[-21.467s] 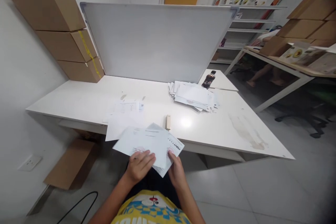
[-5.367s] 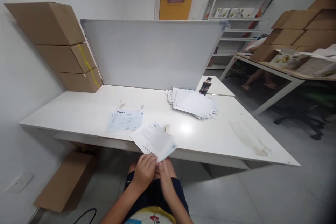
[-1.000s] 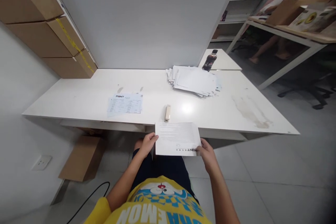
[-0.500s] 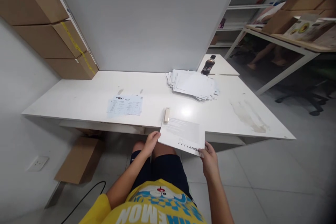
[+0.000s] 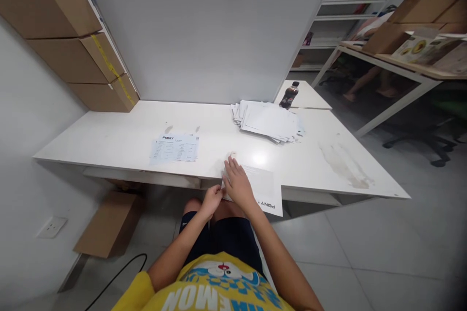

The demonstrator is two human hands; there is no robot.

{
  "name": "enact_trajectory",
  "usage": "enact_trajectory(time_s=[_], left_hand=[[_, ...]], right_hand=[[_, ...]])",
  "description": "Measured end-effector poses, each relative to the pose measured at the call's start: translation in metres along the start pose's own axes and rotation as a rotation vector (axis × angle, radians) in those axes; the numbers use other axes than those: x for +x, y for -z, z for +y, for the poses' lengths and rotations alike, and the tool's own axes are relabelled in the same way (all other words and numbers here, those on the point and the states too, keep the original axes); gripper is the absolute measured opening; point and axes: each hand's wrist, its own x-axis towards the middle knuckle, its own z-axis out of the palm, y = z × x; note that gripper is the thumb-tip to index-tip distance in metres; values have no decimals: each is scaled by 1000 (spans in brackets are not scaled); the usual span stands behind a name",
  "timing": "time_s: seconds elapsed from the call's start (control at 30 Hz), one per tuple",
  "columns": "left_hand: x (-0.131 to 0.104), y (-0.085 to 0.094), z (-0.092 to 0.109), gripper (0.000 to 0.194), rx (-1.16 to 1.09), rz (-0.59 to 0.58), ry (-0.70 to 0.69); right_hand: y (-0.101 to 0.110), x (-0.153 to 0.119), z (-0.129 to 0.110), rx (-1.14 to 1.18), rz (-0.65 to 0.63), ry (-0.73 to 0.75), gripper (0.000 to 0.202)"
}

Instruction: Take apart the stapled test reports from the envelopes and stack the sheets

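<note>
what looks like a stapler (image 5: 234, 154) lies partly under the flat, open right hand (image 5: 239, 183); the left hand (image 5: 212, 200) pinches the printed sheet (image 5: 269, 189).

The shirt (image 5: 219, 284) is yellow with blue-and-white checks and a red dot; the tape (image 5: 109, 62) is yellow; the table (image 5: 120, 131) is white.

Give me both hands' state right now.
Left hand: closed on the paper at its left edge.
Right hand: open, fingers extended over the stapler.
</note>
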Motion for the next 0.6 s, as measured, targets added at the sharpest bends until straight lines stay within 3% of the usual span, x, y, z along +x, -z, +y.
enact_trajectory(time_s=[0.2, 0.6], left_hand=[[-7, -5, -7, 35, -28, 44, 13], [-9, -10, -15, 46, -95, 28, 88]], right_hand=[[-32, -1, 19, -67, 62, 94, 45], [-33, -5, 37, 40, 176, 166, 40]])
